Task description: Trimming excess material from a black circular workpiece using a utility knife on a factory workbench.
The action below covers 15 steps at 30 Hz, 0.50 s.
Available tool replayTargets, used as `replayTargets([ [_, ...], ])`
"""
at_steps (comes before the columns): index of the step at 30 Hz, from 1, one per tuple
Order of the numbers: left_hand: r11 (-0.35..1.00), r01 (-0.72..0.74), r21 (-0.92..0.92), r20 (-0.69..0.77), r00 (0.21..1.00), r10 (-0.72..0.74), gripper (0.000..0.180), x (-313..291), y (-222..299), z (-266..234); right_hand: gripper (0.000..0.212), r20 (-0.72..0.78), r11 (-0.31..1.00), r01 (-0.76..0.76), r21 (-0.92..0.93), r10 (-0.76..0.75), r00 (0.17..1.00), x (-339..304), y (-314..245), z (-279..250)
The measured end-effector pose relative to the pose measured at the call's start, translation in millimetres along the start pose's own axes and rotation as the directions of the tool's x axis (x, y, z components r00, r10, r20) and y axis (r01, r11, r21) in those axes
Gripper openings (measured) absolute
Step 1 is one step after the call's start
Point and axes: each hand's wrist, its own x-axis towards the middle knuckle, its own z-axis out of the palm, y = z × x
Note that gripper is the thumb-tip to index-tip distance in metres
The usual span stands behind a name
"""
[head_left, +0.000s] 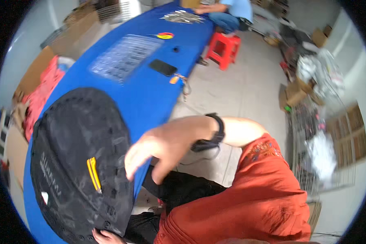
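A large rounded black fabric cover [79, 134] lies over the near left of the blue-covered table, with round fittings along its edge and pale lettering. At its near edge, my left hand [108, 237] has its fingers closed on the rim; the picture's lower border cuts off the rest of that hand. My right hand [162, 146], somewhat blurred, hovers empty beside the cover's right edge, thumb and fingers apart. It wears a black wristwatch [211, 136]. A yellow cutter [94, 175] rests on the cover, and a small white scrap [45, 197] lies near its left side.
Farther along the blue table [150, 101] are a clear plastic sheet [126, 57], a black phone [163, 67], a red-and-yellow tool [165, 35] and a metal pile [183, 16]. A red stool [223, 51] stands near another person [234, 12]. Wire racks [313, 162] line the right.
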Motion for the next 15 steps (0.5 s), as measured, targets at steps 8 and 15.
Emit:
replayTargets([
  [8,0.991,-0.085,-0.103,-0.087,0.993,0.076,0.042,-7.1,-18.8,21.7,0.112,-0.042,0.668,-0.532,-0.520,0.603,0.797,-54.2,108.9,25.0],
  [15,0.987,0.019,-0.157,-0.011,1.000,-0.021,0.044,-20.0,-35.1,28.3,0.114,-0.023,0.635,-0.374,-0.676,0.490,0.872,-70.1,141.0,36.3],
])
